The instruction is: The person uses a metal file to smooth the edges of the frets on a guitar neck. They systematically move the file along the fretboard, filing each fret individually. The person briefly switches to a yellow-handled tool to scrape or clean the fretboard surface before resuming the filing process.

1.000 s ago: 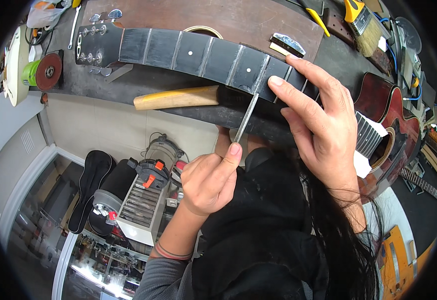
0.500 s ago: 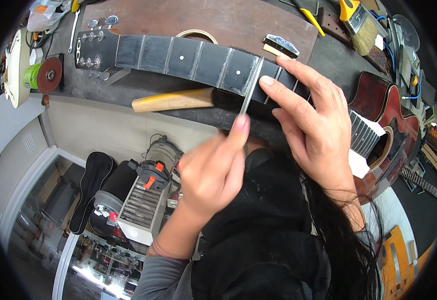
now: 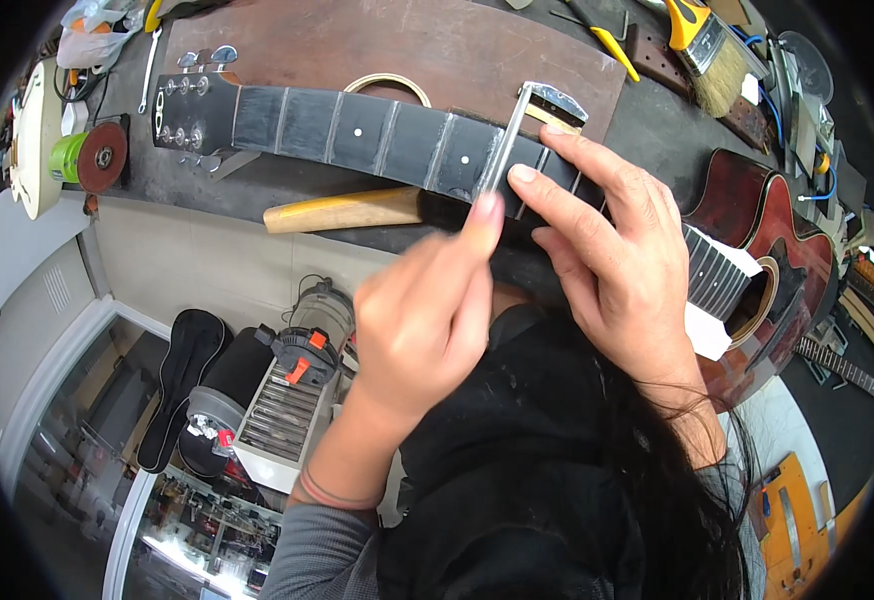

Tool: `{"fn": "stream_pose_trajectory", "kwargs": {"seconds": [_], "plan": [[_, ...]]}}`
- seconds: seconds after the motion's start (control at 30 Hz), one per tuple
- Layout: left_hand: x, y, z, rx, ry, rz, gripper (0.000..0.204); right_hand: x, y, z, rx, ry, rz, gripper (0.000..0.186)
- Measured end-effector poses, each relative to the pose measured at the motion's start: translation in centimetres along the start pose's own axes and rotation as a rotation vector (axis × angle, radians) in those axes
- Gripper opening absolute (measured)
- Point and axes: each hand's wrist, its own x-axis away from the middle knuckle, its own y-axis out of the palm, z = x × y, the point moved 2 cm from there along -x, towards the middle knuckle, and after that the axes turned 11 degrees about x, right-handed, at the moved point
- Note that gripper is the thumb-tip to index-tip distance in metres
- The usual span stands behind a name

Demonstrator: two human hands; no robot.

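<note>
A dark guitar neck (image 3: 309, 127) with headstock, tuners and white dot inlays lies across the upper part of the view. My left hand (image 3: 422, 310), blurred, grips a thin metal file (image 3: 507, 130) with the thumb along it; the file lies over a fret slot near the neck's right part. My right hand (image 3: 612, 250) is open, two fingertips resting on the neck just right of the file, thumb below its near edge. Behind them sits a chrome-topped block with a pale strip (image 3: 555, 98). A wooden piece with a yellow edge (image 3: 342, 210) lies below the neck.
A brown board (image 3: 437, 45) lies under the neck on the dark bench. At right are a red guitar (image 3: 802, 260), a brush (image 3: 717, 75) and yellow-handled pliers (image 3: 612, 50). A sanding disc (image 3: 102, 160) is at left; a vacuum (image 3: 312, 340) and black case (image 3: 182, 390) stand below.
My left hand and the file have moved up and away across the neck. My right hand and the neck's right part sit slightly lower and further left in view.
</note>
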Motion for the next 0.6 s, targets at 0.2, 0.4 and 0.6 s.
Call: {"fn": "stream_pose_trajectory", "kwargs": {"seconds": [0.2, 0.4, 0.6], "plan": [[2.8, -1.8, 1.7, -0.019, -0.122, -0.043, 0.057, -0.2, -0.2, -0.3, -0.008, -0.01, -0.006, 0.064], [2.3, -1.4, 1.6, 0.006, -0.112, -0.026, 0.054, -0.1, -0.4, -0.2, -0.019, 0.022, -0.009, 0.063], [-0.9, -0.5, 0.7, 0.007, -0.059, -0.025, 0.055, -0.4, 0.0, -0.5, -0.003, -0.01, 0.032, 0.061]]}}
